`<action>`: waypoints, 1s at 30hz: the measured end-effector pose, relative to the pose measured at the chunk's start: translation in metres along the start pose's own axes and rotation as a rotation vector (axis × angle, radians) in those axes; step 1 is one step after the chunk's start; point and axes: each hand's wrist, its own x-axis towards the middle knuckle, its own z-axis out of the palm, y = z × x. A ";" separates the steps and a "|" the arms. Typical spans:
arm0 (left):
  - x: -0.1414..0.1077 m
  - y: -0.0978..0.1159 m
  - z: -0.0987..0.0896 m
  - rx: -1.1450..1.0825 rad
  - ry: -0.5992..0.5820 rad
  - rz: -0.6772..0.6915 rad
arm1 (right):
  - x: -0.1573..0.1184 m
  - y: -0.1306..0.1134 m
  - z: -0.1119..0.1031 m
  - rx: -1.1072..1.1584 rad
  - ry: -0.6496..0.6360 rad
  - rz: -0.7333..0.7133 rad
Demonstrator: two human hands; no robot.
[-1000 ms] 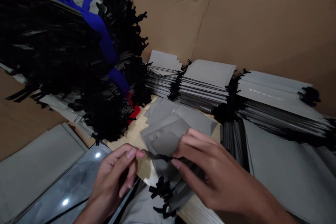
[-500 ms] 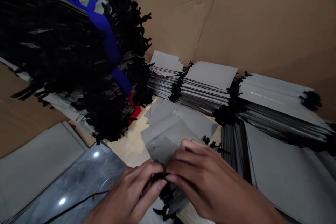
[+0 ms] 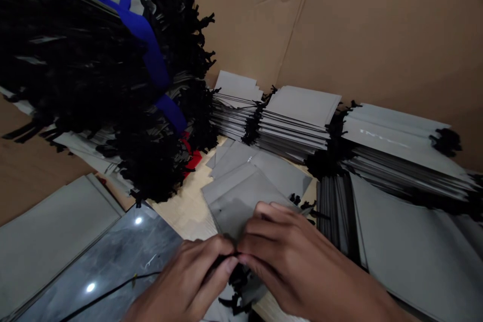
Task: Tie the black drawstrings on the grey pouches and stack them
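Left hand (image 3: 181, 282): fingers (image 3: 226, 265) pinched together on the black drawstring (image 3: 234, 256).
Right hand (image 3: 302, 261): fingers (image 3: 251, 256) pinched on the same cord, beside the grey pouch (image 3: 237, 211).
Handling: light, limp cloth; I'd grip the cord.

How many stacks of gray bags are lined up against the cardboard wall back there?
3. A small stack stands at left, a middle stack beside it, and a wide stack at right, all before the cardboard wall. More could be hidden behind the black heap.

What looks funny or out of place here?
A small red piece pokes out under the black cords, the only red thing here. The loose grey pouches lie crooked, unlike the neat stacks.
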 end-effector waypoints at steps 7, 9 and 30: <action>0.012 -0.009 -0.011 -0.140 -0.026 -0.103 | 0.009 0.010 0.005 0.083 0.084 -0.115; 0.017 -0.010 -0.013 -0.207 -0.037 -0.105 | 0.010 0.015 0.007 0.110 0.087 -0.114; 0.018 -0.010 -0.037 -0.149 -0.016 -0.225 | 0.003 0.002 -0.017 -0.086 -0.128 0.176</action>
